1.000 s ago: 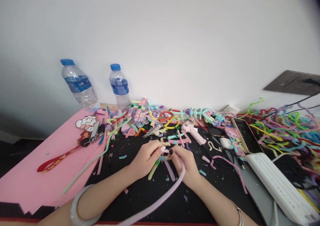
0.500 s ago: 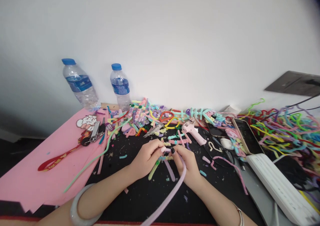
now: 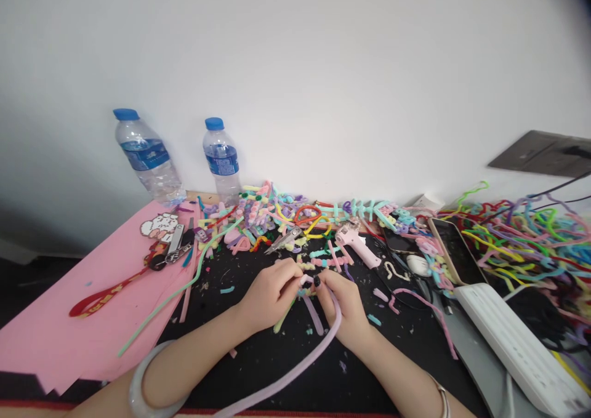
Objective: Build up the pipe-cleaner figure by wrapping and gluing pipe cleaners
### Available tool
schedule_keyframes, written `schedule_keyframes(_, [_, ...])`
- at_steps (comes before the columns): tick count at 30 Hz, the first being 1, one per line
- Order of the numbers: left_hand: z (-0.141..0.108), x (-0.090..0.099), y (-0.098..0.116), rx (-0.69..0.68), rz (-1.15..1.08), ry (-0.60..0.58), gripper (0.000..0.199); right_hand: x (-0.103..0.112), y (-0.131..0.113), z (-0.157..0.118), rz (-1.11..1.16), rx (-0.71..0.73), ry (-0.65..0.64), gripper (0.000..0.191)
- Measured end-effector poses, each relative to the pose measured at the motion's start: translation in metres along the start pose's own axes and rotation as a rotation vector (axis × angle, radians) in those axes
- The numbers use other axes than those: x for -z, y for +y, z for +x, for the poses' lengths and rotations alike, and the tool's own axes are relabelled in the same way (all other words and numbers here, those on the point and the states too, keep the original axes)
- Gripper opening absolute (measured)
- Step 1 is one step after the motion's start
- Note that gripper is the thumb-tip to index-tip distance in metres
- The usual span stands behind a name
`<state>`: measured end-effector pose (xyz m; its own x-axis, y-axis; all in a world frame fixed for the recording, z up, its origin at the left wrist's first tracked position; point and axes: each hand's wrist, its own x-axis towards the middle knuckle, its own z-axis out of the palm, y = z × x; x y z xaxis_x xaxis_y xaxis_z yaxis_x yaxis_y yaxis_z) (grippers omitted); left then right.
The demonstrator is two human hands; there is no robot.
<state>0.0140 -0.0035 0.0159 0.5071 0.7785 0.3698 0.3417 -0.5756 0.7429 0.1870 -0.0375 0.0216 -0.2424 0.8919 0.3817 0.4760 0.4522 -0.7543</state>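
A long pale-pink pipe cleaner (image 3: 295, 378) runs from my fingers down over the black mat to the front edge. My left hand (image 3: 272, 292) pinches its short bent end, while my right hand (image 3: 344, 301) grips it close by, thumb and forefinger together. The end is curled into a small loop between the two hands. Beneath my fingers lie a yellow-green pipe cleaner piece (image 3: 278, 327) and a lilac piece (image 3: 314, 316), partly covered. Just behind the hands is a short twisted pink strip (image 3: 330, 261).
A pink hot glue gun (image 3: 360, 249) and pliers (image 3: 284, 239) lie behind my hands. Pink paper (image 3: 115, 264) spreads at the left, near two water bottles (image 3: 221, 159). On the right are a phone (image 3: 457, 252), a white power strip (image 3: 517, 344) and tangled pipe cleaners (image 3: 530, 233).
The long tail of the pale-pink pipe cleaner has swung to the left at the front edge. Its bent end has curled a little more, and both hands stay almost in place.
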Motion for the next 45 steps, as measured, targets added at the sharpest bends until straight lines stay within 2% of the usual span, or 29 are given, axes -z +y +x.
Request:
schedule_keyframes(4, [-0.001,0.002,0.000,-0.022,0.037,-0.016,0.020,-0.001,-0.001,-0.001,-0.002,0.019,-0.033,0.023])
schedule_keyframes(7, [0.002,0.006,0.003,0.027,-0.094,-0.025,0.023,0.000,0.001,-0.002,0.042,0.017,-0.015,0.022])
schedule_keyframes(11, [0.003,0.008,0.006,0.085,-0.312,-0.094,0.031,0.000,0.000,-0.001,0.097,0.045,-0.002,0.020])
schedule_keyframes(15, [0.001,0.003,0.005,0.100,-0.402,-0.117,0.033,0.000,-0.003,0.000,0.092,0.074,-0.027,0.019])
schedule_keyframes(28, [0.000,0.000,0.006,0.056,-0.297,-0.075,0.026,-0.001,-0.006,-0.002,0.100,0.089,-0.066,0.018])
schedule_keyframes(36, [0.003,0.002,0.004,0.084,-0.276,-0.060,0.027,0.003,0.004,0.000,0.072,-0.022,0.047,0.023])
schedule_keyframes(45, [0.004,0.002,0.001,0.069,-0.284,-0.081,0.022,0.005,0.005,0.003,0.038,-0.032,0.040,0.023])
